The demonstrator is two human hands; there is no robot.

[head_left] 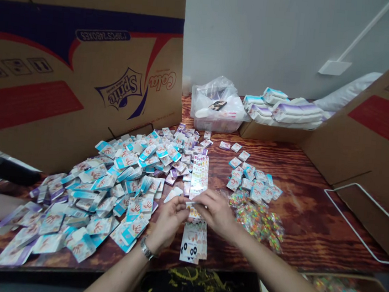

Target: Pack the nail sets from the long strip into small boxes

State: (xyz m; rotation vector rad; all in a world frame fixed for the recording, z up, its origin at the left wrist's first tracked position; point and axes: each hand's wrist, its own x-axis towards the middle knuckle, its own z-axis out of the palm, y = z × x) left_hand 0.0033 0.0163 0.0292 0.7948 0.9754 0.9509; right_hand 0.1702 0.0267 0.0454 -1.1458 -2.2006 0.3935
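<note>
Left hand and right hand close together, near middle of wooden table, fingers pinched on small white card. Just nearer, panda sticker sheets; just farther, sticker strip. Packet heap left; bag of colored pieces right.

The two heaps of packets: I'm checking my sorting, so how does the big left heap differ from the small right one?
The left heap is much larger than the right heap. It sprawls widely and overlaps thickly, while the right heap stays compact. The left heap mixes blue- and purple-edged packets; the right heap looks mostly blue-edged. Both hold small white packets printed with a red hand.
</note>
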